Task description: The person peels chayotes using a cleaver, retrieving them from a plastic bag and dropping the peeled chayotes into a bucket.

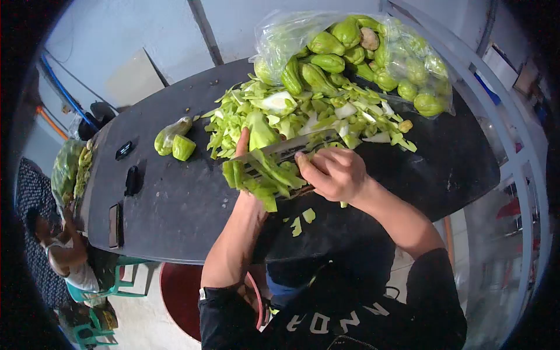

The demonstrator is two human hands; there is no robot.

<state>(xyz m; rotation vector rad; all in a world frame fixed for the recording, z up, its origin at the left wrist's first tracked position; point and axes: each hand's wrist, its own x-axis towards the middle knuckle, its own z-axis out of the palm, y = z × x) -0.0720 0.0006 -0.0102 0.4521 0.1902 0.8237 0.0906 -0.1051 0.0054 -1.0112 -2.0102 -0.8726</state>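
Note:
My right hand (335,174) is closed around a knife (280,153), whose wide blade points left over the dark table. Green peel strips (265,175) lie over the blade and hang in front of my left hand (244,146). That hand holds a pale green chayote (261,132) upright behind the blade; one finger shows along its left side, and the other fingers are mostly hidden. Just beyond both hands spreads a heap of peelings and cut pieces (233,111). A few small peel scraps (303,221) lie on the table nearer my body.
An open plastic bag of whole chayotes (350,58) stands at the table's back. Two chayote pieces (175,140) lie left of the heap. Dark small objects and a phone-like item (115,226) lie along the left side of the table (169,204). Another person (73,251) sits at far left.

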